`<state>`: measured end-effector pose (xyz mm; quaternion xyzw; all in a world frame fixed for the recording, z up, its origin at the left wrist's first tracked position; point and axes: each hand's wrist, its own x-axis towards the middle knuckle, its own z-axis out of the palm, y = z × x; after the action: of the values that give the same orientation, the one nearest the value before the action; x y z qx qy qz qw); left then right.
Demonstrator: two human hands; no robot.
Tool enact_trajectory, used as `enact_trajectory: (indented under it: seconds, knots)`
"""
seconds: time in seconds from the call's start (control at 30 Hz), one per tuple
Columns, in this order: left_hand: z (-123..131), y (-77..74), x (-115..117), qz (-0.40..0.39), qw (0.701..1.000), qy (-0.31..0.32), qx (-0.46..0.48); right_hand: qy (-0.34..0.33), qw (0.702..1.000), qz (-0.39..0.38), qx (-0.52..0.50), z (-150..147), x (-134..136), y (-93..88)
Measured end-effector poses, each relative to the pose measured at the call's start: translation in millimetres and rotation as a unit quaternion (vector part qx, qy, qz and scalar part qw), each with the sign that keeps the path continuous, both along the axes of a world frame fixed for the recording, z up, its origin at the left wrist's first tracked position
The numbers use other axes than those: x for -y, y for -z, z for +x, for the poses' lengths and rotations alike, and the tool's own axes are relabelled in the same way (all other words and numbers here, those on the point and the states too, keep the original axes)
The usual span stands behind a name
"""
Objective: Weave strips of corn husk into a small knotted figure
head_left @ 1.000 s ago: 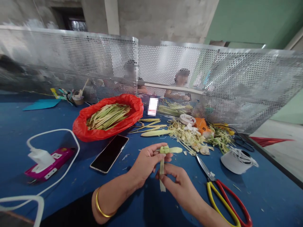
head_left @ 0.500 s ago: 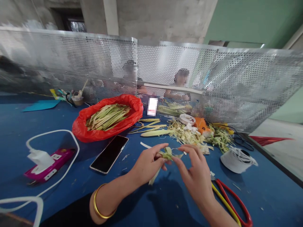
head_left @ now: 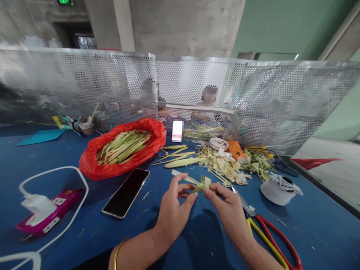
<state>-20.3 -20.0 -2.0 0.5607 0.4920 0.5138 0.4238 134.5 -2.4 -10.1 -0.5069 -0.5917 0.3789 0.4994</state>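
Between my two hands is a small folded piece of pale green leaf strips (head_left: 204, 183), held above the blue table. My left hand (head_left: 176, 206) pinches its left side between thumb and fingers, and a pale strip end sticks out past the fingertips. On the other side, my right hand (head_left: 229, 208) grips the piece with thumb and index finger. Scissors (head_left: 270, 234) with one red and one yellow handle lie beside my right forearm, their blades partly behind that hand. Long leaf strips (head_left: 182, 162) lie beyond my hands.
A red plastic bag (head_left: 90, 165) full of leaf strips stands left of centre, behind a dark phone (head_left: 126, 193). Further left is a purple power strip (head_left: 53, 210) with a white cable. Leaf scraps (head_left: 216, 163) and a white spool (head_left: 278, 191) lie right. A perforated metal screen (head_left: 112, 78) closes the back.
Both hands have turned the leaf piece, and its strip end now points up and left instead of down. My right fingers have closed in on it. The view has shifted slightly.
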Motion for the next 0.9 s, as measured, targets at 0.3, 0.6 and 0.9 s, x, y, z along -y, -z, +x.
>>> enact_trajectory:
  seconds: [0.3,0.6,0.9]
  knots:
    - [-2,1.5,-10,-0.095,0.988,0.058,0.109,-0.057,0.998,0.028,0.028,-4,2,-0.9]
    - [1,2.2,-11,-0.119,0.983,0.087,0.105,-0.071,0.996,0.017,0.052,-6,5,2.7]
    - [1,4.6,-15,-0.166,0.977,0.055,0.122,-0.106,0.993,-0.034,0.032,-3,3,1.8]
